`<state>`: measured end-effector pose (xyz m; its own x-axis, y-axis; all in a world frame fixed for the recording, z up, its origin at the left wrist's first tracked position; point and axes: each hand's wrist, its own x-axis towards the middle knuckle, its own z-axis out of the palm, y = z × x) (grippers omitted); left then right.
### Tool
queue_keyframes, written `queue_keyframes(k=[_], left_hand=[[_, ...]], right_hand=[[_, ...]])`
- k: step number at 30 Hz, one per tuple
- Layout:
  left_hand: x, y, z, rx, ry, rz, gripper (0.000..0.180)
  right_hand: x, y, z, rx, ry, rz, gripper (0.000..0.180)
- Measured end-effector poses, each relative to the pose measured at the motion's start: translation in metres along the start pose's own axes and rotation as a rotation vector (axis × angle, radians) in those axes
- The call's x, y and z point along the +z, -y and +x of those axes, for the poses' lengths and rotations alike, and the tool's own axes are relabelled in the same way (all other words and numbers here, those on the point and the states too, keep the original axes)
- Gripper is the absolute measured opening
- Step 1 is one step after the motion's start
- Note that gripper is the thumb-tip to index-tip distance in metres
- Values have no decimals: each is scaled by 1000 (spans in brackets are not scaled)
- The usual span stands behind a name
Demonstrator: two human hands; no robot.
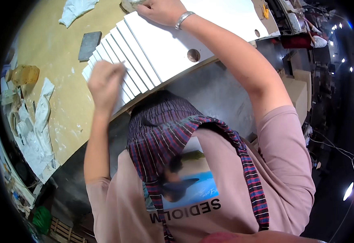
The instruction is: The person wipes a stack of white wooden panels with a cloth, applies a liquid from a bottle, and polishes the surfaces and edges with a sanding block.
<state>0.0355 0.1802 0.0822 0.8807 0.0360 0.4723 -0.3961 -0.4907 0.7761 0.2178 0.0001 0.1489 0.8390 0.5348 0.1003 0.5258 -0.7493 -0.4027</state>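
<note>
A stack of white panels lies at the table's near edge, its left part fanned out in narrow overlapping steps. Over these steps is my left hand, curled into a fist and smeared by motion. A small dark tip shows at its fingers; what it belongs to cannot be made out. My right hand, with a silver bracelet at the wrist, is on the far side of the top panel. Its fingers are bent beside a pale, lumpy thing, partly cut off by the frame. Round holes mark the top panel's near side.
On the yellowish table lie a dark grey block, a white cloth, an amber jar and a crumpled white cloth. Something yellow rests past the panels' right end. Cardboard boxes stand at right.
</note>
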Motion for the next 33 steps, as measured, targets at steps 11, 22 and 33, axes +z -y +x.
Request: queue_keyframes(k=[11,22,33], left_hand=[[5,64,60,-141,-137,-96,12],[0,61,62,-287,-197,-107,11],[9,26,28,131,-39,151,8]], right_hand=[[45,28,20,-2,225,-178,62],[43,21,15,-113,283,-239,61],[25,-14,20,-41,204,-149,55]])
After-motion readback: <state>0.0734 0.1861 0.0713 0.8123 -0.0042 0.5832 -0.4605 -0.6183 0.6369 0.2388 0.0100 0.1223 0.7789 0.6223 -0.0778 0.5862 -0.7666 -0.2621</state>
